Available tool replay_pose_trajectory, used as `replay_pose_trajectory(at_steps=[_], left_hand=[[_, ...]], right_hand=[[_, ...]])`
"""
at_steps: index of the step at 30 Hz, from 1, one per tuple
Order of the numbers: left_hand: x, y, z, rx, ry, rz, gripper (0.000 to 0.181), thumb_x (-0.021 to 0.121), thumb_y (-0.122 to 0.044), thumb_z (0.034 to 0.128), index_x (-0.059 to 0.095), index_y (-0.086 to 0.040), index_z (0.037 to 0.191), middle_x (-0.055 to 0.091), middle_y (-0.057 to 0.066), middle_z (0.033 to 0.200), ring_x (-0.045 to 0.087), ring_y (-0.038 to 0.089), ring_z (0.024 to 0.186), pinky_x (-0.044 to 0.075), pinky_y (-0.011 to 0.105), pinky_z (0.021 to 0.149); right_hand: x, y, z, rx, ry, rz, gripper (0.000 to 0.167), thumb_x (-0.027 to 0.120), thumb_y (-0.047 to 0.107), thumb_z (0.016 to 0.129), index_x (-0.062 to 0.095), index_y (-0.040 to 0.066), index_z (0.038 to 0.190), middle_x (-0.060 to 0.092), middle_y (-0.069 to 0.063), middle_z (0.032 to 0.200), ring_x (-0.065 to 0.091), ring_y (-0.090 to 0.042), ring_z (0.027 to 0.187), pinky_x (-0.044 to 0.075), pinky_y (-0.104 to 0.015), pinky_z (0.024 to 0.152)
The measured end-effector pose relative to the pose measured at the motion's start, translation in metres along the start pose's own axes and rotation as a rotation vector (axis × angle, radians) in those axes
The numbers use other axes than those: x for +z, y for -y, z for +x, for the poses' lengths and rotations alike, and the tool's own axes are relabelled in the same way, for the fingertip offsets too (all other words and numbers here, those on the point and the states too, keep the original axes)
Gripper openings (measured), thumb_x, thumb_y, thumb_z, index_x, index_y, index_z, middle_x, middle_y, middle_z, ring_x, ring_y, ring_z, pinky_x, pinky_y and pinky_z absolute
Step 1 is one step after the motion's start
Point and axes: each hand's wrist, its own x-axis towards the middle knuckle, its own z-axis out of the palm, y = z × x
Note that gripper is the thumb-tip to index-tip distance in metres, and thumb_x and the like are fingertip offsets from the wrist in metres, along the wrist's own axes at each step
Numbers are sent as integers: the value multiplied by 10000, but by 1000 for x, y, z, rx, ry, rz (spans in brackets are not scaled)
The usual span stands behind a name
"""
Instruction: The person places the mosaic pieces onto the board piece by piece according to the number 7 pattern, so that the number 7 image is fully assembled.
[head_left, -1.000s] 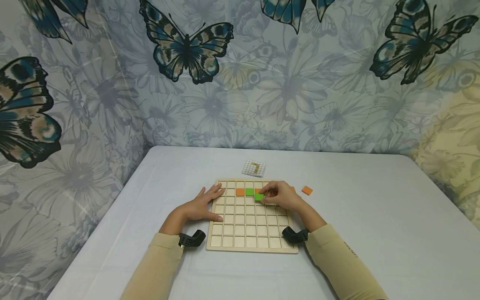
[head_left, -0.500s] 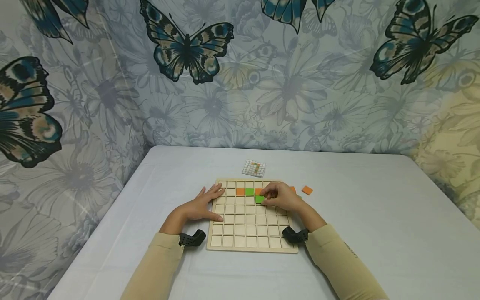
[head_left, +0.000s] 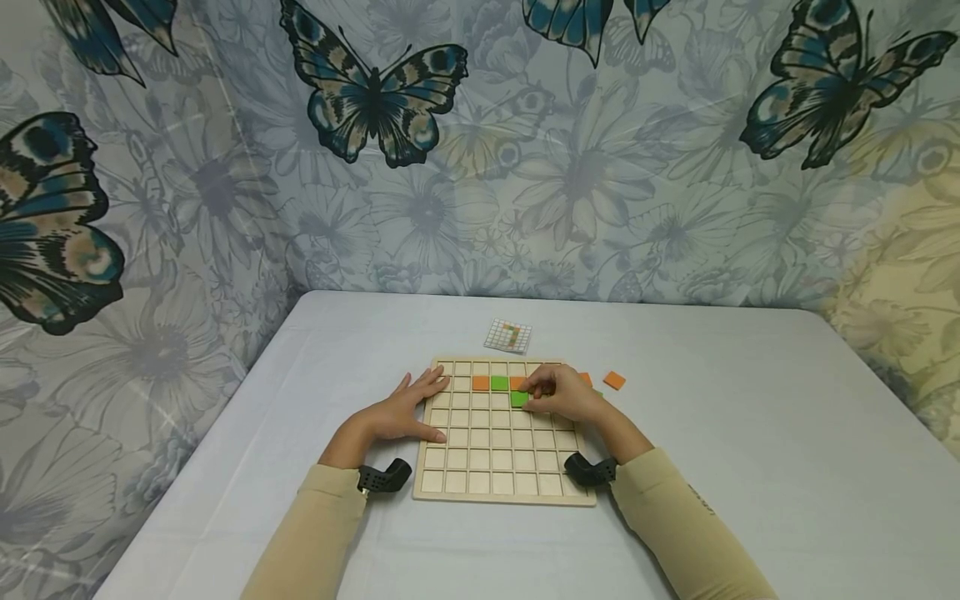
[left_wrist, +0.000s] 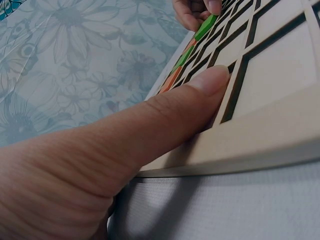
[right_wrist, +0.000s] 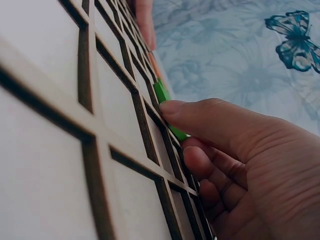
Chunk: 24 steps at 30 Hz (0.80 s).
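The right hand [head_left: 566, 392], the nearer one, pinches a square green tile [head_left: 518, 400] at its nine o'clock, over the board [head_left: 501, 438], at six o'clock from an orange tile [head_left: 515, 383]. The left hand [head_left: 400, 414], fingers spread, rests on the board's nine o'clock edge.

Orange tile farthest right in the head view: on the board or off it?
Off: the orange tile lies on the white tablecloth, past the right edge of the wooden grid board.

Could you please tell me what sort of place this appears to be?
It looks like an indoor tabletop activity area, perhaps staged: a white table, a wooden grid board with coloured tiles, and a butterfly-patterned backdrop behind.
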Motion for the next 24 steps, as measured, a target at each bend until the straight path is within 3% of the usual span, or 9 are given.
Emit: replay_pose_trajectory(at_steps=[12,24], left_hand=[[1,-1,1,-8,0,2,996,779,-401,721,209,-141,1496,23,30,1589,-72,283,1455,-91,506,1173],[1,-2,0,-22,-5,-3,990,784,-394,718,218,-152,1494,19,17,1589,-110,299,1448,-81,521,1171]], right_hand=[[-9,3,-1,85,8,8,224,733,122,796,704,21,994,625,-109,914,559,-121,748,505,-232,640],[-33,3,-10,155,-90,-7,264,752,174,781,703,20,990,642,-88,909,526,-131,717,468,-235,611]])
